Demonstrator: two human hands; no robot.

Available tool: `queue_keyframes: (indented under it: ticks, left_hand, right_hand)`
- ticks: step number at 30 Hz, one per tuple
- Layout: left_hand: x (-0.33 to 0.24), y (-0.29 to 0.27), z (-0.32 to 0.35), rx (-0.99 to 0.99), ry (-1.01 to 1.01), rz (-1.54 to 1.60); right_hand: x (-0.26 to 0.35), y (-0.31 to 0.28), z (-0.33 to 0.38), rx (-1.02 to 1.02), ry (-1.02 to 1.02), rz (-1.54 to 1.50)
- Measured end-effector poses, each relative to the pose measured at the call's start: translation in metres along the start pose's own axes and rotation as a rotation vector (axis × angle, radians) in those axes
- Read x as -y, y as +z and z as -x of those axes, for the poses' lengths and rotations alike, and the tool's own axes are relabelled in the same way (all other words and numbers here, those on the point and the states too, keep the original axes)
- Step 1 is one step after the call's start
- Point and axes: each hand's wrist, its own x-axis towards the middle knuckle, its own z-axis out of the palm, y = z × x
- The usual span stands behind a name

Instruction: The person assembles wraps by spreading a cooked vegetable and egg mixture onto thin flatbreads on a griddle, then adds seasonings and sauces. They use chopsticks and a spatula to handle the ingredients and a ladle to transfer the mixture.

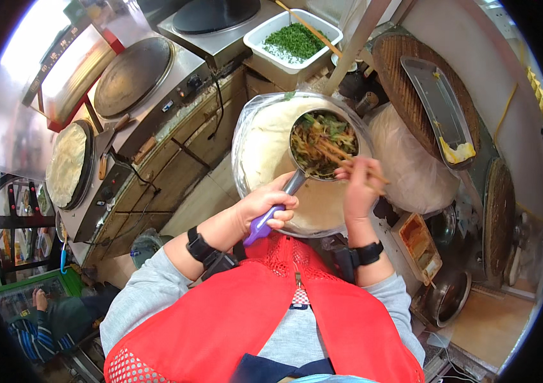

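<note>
My left hand [265, 205] is closed round the handle of a small metal saucepan [295, 181], whose grip is grey and purple. The pan is held over a wide round tub [238, 167] lined with clear plastic. Shredded vegetables [324, 131], green and brownish, fill the pan. With my right hand [362, 185] I grip a pair of wooden chopsticks [335, 152], their tips down among the shreds. Pale dough [265, 137] lies in the tub to the left of the pan. Smooth beige dough or batter [320, 203] shows below it.
A white tub [255, 38] of chopped greens stands ahead. Round griddles [134, 76] line the counter at left, one with a flatbread [67, 165]. At right are a metal tray [434, 96] on a woven round mat, a sauce container [434, 260] and metal bowls [448, 299]. Another person [48, 329] is at far lower left.
</note>
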Motion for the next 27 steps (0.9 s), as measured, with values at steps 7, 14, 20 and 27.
queue_keyframes:
  ticks: [7,14,20,27]
  left_hand:
    - [-0.003,0.001,0.014,-0.082,-0.018,-0.013]
    - [-0.009,0.006,0.020,-0.064,-0.011,-0.061]
    - [-0.009,0.001,0.025,-0.028,-0.032,-0.022]
    - [-0.011,-0.013,0.019,-0.019,-0.018,0.110]
  right_hand:
    - [0.033,0.004,-0.002,0.201,0.015,0.184]
    - [0.044,0.010,-0.017,0.256,-0.053,0.238]
    - [0.053,-0.003,-0.020,0.329,0.103,0.292]
    - [0.056,0.002,-0.034,0.387,-0.078,0.387]
